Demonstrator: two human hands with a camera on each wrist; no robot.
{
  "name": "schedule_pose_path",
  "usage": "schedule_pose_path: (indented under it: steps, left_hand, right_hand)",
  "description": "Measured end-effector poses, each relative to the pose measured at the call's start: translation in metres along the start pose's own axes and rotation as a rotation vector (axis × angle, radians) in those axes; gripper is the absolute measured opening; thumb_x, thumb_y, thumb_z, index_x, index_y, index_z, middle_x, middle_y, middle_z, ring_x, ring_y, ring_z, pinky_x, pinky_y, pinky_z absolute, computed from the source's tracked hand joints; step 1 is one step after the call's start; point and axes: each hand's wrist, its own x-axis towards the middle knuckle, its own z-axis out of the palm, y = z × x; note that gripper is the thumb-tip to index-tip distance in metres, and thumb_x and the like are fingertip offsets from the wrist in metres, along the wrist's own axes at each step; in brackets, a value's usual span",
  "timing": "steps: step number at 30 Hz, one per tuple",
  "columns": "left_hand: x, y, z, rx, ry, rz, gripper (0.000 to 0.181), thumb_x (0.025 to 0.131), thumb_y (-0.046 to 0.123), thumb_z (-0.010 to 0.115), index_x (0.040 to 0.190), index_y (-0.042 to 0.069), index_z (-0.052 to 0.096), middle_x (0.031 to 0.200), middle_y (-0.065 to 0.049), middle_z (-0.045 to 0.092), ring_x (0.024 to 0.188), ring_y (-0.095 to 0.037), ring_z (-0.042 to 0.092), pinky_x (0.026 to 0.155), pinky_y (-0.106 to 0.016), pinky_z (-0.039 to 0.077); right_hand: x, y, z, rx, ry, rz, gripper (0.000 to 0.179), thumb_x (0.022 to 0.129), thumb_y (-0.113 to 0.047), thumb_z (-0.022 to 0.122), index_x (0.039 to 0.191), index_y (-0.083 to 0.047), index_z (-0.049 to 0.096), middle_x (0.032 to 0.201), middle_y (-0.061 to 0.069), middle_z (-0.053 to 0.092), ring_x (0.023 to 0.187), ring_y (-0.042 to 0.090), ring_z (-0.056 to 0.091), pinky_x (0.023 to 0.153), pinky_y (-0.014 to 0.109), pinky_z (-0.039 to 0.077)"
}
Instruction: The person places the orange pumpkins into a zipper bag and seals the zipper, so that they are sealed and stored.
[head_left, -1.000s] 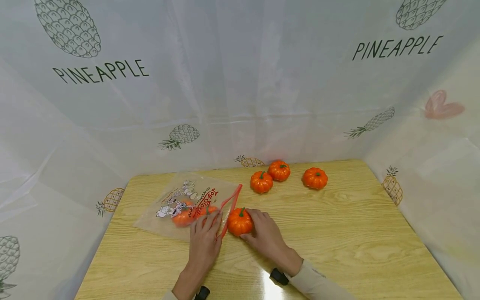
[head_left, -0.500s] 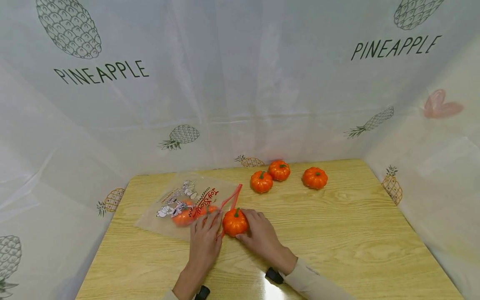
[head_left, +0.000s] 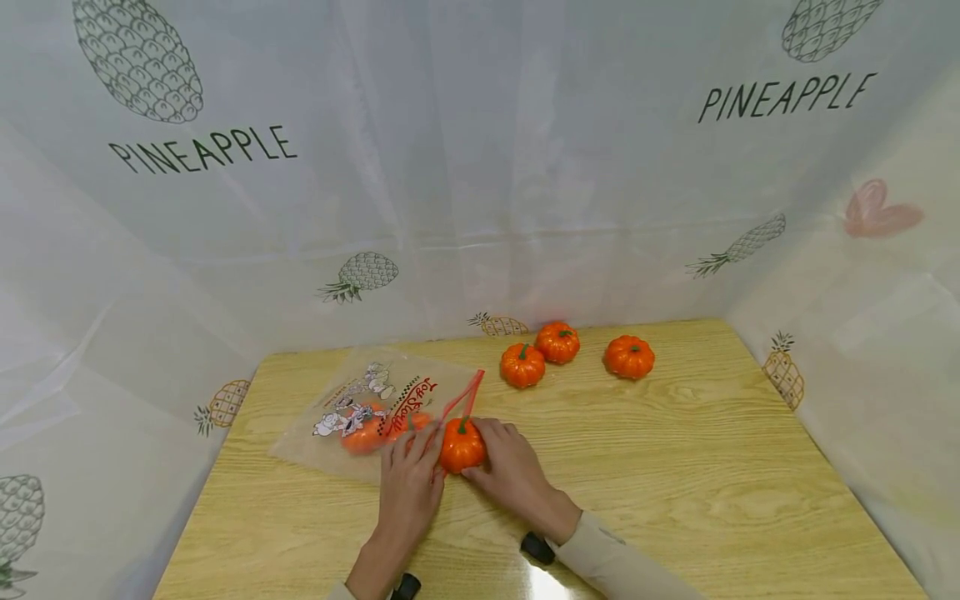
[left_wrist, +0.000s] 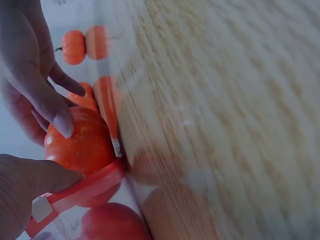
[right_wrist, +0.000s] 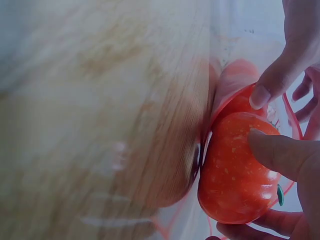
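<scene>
A clear plastic zip bag with a red-edged mouth and cartoon print lies flat on the left, two small orange pumpkins showing through it. My left hand holds the near side of the mouth; in the left wrist view its thumb lies along the red strip. Between thumb and fingers, my right hand grips another orange pumpkin with a green stem. That pumpkin is right at the mouth, and its leading side overlaps the red edge in the right wrist view, close behind a bagged pumpkin.
Two loose pumpkins sit together near the back edge of the wooden table, and a third pumpkin stands to their right. Pineapple-printed white sheeting encloses the back and sides.
My right hand has slid the gripped pumpkin leftward along the table, up to the bag's red mouth. The left hand and the loose pumpkins have stayed in place.
</scene>
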Motion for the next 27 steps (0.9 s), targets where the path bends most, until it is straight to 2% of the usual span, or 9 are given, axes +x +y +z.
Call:
schedule_pose_path:
  steps: [7,17,27]
  left_hand:
    - [-0.001,0.0,0.0,-0.002,0.01,0.004,0.072,0.064,-0.001,0.095,0.133,0.003,0.073,0.138,-0.007,0.068,0.114,-0.035,0.057,0.092,-0.048,0.042]
    - [0.0,0.003,-0.001,0.011,-0.016,0.003,0.07,0.065,0.003,0.097,0.132,0.003,0.074,0.138,-0.007,0.067,0.116,-0.034,0.056,0.096,-0.05,0.043]
    - [0.001,0.003,-0.001,0.028,-0.011,0.015,0.068,0.066,0.005,0.097,0.13,0.004,0.075,0.138,-0.007,0.068,0.113,-0.033,0.056,0.097,-0.05,0.043]
  right_hand:
    - [0.006,-0.004,0.004,-0.026,-0.012,-0.018,0.07,0.085,-0.028,0.09,0.143,-0.001,0.06,0.134,0.013,0.066,0.114,0.032,0.064,0.096,0.047,0.056]
    - [0.018,-0.009,0.008,-0.059,-0.04,-0.085,0.069,0.087,-0.031,0.088,0.143,-0.002,0.06,0.131,0.012,0.068,0.11,0.03,0.065,0.095,0.043,0.056]
    - [0.027,-0.011,0.014,-0.055,-0.078,-0.153,0.065,0.087,-0.023,0.087,0.142,-0.002,0.058,0.135,0.012,0.066,0.113,0.03,0.063,0.1,0.04,0.053]
